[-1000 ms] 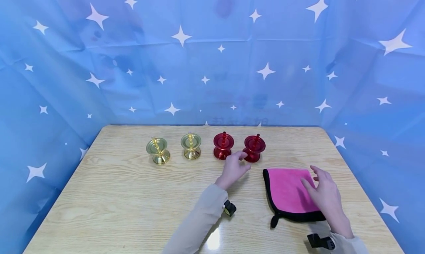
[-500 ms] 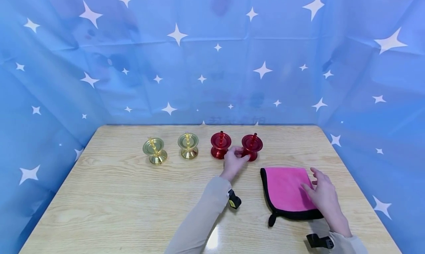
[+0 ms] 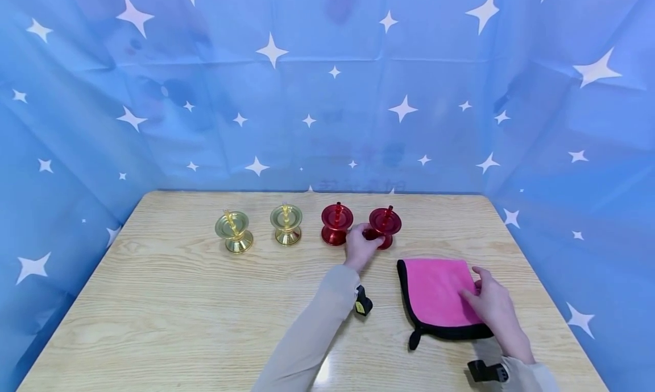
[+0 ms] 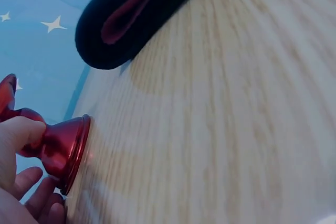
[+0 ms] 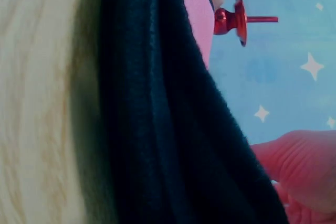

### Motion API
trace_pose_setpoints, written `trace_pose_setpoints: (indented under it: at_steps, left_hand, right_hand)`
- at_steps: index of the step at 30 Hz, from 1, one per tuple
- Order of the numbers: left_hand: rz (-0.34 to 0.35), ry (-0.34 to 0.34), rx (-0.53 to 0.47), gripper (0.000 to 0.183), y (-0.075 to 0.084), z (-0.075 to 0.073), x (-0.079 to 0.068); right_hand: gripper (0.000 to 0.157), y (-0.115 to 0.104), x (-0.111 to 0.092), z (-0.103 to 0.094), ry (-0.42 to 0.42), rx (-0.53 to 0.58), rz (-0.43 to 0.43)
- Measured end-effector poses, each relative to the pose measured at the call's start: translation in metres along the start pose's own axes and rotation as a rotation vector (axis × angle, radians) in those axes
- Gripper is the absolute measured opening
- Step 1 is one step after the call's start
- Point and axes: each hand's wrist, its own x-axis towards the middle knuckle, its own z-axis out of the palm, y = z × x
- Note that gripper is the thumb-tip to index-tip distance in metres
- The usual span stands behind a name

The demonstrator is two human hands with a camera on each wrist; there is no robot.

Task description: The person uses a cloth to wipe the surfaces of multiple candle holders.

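In comes the left hand (image 3: 361, 250), apart from the rightmost red stand (image 3: 386, 221) a second ago, thumb and fingers now curled round its waist! On the wooden table (image 3: 179, 312) the black-edged pink cloth (image 3: 437, 289) lies lower right, the right hand (image 3: 496, 305) over its right side, fingers loosely bent, contact unclear. The gripped stand is upright just right of centre, the other red stand (image 3: 336, 220) to its left, gold stands (image 3: 287, 224) further left.

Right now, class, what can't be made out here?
Head view: some of the rightmost red stand, behind the left hand.
Head view: one corner of the cloth, behind the right hand.
Left wrist view: the stand's top, beyond the left edge.
Right wrist view: the stand's foot, behind the cloth.
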Motion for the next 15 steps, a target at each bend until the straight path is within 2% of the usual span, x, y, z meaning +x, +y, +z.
trace_pose_setpoints:
  at_steps: [10, 15]
  left_hand:
    - [0.046, 0.005, 0.180, 0.032, -0.0009, 0.0046, 0.0037]
    - [0.049, 0.012, 0.199, 0.032, -0.0006, 0.0063, 0.0027]
  right_hand:
    - [0.056, 0.0026, 0.0048, 0.0009, -0.028, -0.014, 0.044]
    - [0.049, 0.0050, 0.0061, 0.0014, -0.037, 0.000, 0.080]
